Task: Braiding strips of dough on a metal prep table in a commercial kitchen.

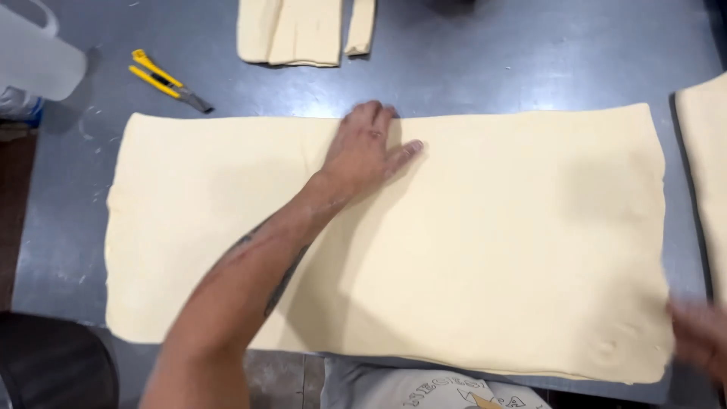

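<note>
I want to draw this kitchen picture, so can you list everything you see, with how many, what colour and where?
Large flat rectangular sheet of pale yellow dough: one, cream, middle of table.
Grey metal table: one, grey, under everything.
Yellow utility knife: one, yellow and black, far left of the table.
Folded pale dough pieces: a few, cream, top edge.
Second dough sheet: one, cream, right edge, partly cut off.
Translucent white plastic jug: one, top left corner.
Left hand: flat on the sheet's far edge, fingers spread.
Right hand: blurred, at the sheet's near right corner.
</note>
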